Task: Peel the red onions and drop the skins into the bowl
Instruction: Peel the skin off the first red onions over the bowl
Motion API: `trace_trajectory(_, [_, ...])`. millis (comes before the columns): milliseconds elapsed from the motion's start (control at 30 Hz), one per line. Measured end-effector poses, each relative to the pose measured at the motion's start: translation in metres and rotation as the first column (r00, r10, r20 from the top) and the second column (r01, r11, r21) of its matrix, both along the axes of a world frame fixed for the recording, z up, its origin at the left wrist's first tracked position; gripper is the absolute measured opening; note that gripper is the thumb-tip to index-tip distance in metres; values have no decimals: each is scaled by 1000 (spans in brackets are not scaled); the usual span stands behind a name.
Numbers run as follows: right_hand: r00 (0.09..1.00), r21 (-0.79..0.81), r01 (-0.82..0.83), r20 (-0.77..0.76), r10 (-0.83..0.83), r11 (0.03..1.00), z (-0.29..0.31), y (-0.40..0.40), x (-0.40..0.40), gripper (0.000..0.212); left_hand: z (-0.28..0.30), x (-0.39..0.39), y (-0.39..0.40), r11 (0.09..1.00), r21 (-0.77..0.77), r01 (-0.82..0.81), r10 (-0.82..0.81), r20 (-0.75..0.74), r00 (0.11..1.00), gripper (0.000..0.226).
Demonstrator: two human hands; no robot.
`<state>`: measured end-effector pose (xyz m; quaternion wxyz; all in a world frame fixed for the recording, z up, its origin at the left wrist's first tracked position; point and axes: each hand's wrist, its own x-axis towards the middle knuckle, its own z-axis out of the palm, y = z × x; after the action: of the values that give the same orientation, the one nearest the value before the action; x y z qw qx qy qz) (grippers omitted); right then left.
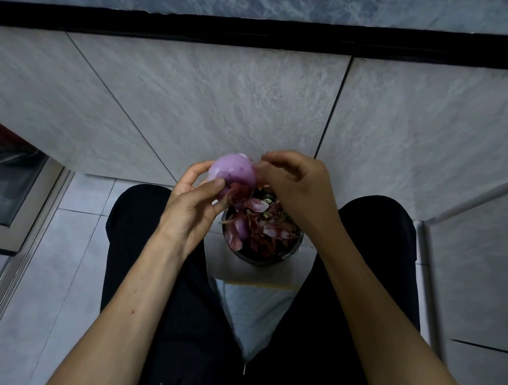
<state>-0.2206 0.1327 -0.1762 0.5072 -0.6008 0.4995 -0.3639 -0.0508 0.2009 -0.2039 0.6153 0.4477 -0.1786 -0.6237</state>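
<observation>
Left hand (pixel 192 199) grips 1 red onion (pixel 231 175) just above the bowl (pixel 257 258), w/ most of it already bare and pale purple; right hand (pixel 292 181) pinches a strip of skin (pixel 260 169) at its far side. Bowl's piled w/ skins (pixel 269 229), so task looks well along, though I can't tell how many onions are left.

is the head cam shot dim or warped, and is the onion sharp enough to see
Head view: dim, flat light with no glare; wide-angle warping bends the counter edge and splays the forearms; the onion is fairly sharp in the left hand, and the right hand fingertips look slightly soft.
</observation>
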Motion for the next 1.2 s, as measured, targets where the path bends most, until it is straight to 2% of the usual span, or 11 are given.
trace_trajectory(67, [999,-52,4,-33,-5,999,-2,5,1,23,0,-1,1,1000,0,12,-12,18,1000,74])
trace_trajectory(267, [993,-117,89,92,-78,989,-7,12,8,4,-3,-1,0,999,-10,31,-31,27,999,74])
trace_trajectory(333, [993,-105,76,93,-66,992,-8,7,7,7,-4,-2,-1,999,-7,34,-34,9,999,75])
trace_trajectory(433, [990,-5,48,130,-47,999,-7,1,7,12,-4,-3,-3,999,-12,45,-45,-16,999,72])
trace_trajectory(600, [941,274,2,324,-94,962,-14,-6,1,12,-5,-3,-4,996,-36,85,-88,-70,994,80])
trace_trajectory(667, [923,318,-20,370,-105,948,-15,-9,-4,14,-5,-3,-3,994,-24,105,-107,-87,990,82])
trace_trajectory(800, [929,316,-31,360,-90,948,-10,-5,-7,23,-4,-1,-3,996,-20,91,-92,-107,990,76])
trace_trajectory(867, [942,315,-35,327,-74,948,-9,0,-6,31,-4,0,-3,999,-13,46,-48,-128,991,82])
trace_trajectory(1000, [976,157,-15,215,-19,987,-7,10,1,17,2,0,-2,1000,-6,12,-12,-108,994,96])
trace_trajectory(1100, [977,31,48,205,-54,998,-10,11,6,11,6,-4,1,1000,24,18,-15,-98,995,83])
trace_trajectory(1200, [982,-104,130,151,-114,986,-15,11,7,9,3,-8,-1,993,116,18,-12,-45,999,32])
